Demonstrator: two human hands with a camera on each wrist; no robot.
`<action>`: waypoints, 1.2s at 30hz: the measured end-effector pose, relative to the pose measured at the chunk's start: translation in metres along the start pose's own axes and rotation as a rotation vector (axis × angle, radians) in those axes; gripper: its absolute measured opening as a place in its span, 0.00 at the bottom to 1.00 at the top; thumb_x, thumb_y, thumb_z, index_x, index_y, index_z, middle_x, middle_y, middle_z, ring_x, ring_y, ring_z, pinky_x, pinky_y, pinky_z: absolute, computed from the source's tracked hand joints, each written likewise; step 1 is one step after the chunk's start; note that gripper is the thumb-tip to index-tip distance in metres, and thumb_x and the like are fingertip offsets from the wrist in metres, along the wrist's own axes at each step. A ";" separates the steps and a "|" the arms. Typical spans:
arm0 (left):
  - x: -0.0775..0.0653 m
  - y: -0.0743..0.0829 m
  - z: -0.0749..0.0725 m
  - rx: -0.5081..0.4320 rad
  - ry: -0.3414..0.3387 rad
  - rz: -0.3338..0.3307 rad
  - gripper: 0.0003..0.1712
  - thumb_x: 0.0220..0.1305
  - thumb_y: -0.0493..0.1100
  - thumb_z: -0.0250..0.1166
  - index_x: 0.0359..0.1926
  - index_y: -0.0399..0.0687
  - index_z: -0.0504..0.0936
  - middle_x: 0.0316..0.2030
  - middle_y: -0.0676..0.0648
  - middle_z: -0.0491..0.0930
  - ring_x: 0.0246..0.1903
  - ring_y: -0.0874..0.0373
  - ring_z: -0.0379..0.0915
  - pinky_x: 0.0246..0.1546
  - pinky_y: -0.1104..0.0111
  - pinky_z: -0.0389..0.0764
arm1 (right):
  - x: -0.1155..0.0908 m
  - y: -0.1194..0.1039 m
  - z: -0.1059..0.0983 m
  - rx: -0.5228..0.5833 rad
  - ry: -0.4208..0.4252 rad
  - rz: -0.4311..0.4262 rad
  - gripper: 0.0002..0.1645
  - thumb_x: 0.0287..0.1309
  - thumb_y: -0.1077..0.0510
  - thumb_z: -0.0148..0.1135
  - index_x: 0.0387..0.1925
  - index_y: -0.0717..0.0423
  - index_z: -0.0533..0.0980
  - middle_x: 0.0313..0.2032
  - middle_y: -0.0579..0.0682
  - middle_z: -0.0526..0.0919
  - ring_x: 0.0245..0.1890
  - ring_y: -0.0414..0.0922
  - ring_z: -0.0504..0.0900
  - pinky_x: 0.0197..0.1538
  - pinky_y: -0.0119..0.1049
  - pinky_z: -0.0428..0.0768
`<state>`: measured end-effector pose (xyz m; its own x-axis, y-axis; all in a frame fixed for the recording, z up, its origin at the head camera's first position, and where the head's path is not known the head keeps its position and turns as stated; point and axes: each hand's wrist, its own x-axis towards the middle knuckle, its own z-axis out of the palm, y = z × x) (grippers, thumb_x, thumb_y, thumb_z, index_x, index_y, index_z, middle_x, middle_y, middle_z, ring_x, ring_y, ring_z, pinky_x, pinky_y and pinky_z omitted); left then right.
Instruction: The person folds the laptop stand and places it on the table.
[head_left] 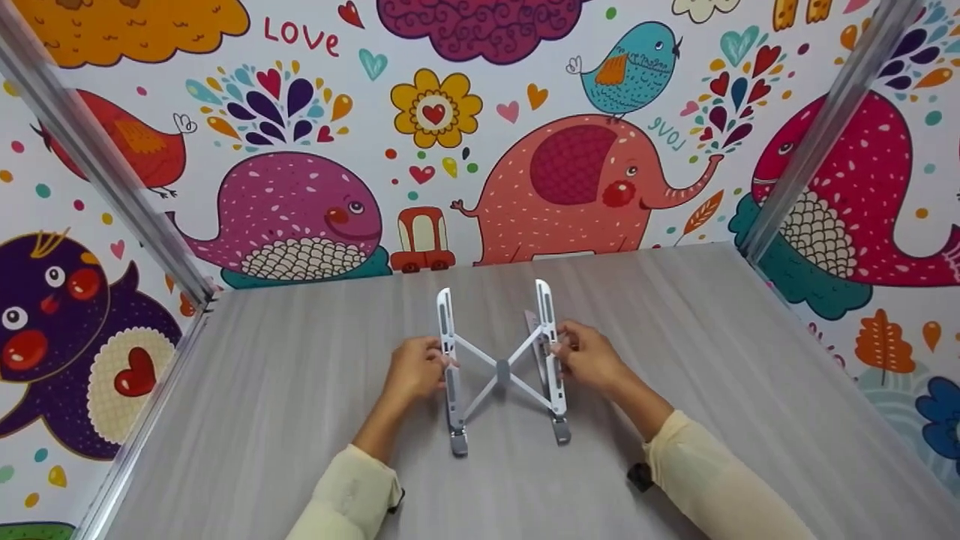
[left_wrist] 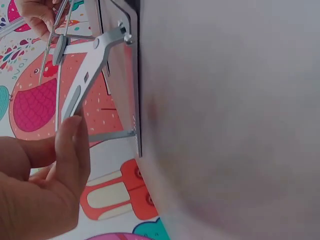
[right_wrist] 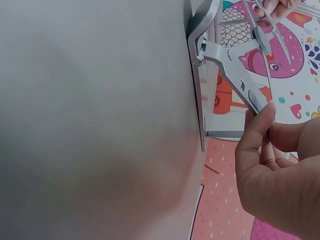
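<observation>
A silver folding laptop stand (head_left: pixel 503 370) is spread into an X on the table, its two long side arms upright-tilted and joined by crossing struts with a grey hub. My left hand (head_left: pixel 417 367) pinches the left side arm near its middle; the left wrist view shows thumb and fingers on the slanted arm (left_wrist: pixel 87 75). On the opposite side, my right hand (head_left: pixel 591 356) pinches the right arm, seen close up in the right wrist view with the arm (right_wrist: pixel 240 82) between thumb and fingers. Base bars of the stand rest on the table. Grey hooked ends point toward me.
The wood-grain table (head_left: pixel 300 420) extends around the stand. Behind it and at both sides stand white panels with cartoon animals, such as an elephant (head_left: pixel 570 195), joined by metal corner posts (head_left: pixel 112 157). Pale sleeves cover both forearms.
</observation>
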<state>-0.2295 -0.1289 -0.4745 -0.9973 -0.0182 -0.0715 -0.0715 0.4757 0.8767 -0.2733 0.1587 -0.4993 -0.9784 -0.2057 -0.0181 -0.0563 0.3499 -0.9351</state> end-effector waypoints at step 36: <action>0.005 -0.002 0.027 -0.123 0.007 0.044 0.14 0.69 0.29 0.60 0.53 0.28 0.80 0.38 0.38 0.89 0.30 0.57 0.82 0.34 0.63 0.88 | 0.001 0.022 -0.028 0.121 -0.063 0.028 0.16 0.70 0.66 0.57 0.57 0.69 0.71 0.29 0.47 0.72 0.30 0.45 0.75 0.33 0.36 0.80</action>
<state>-0.2337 -0.1063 -0.4889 -0.9996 -0.0056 -0.0286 -0.0286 0.3648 0.9307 -0.2807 0.1919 -0.5097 -0.9647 -0.2558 -0.0630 -0.0015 0.2444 -0.9697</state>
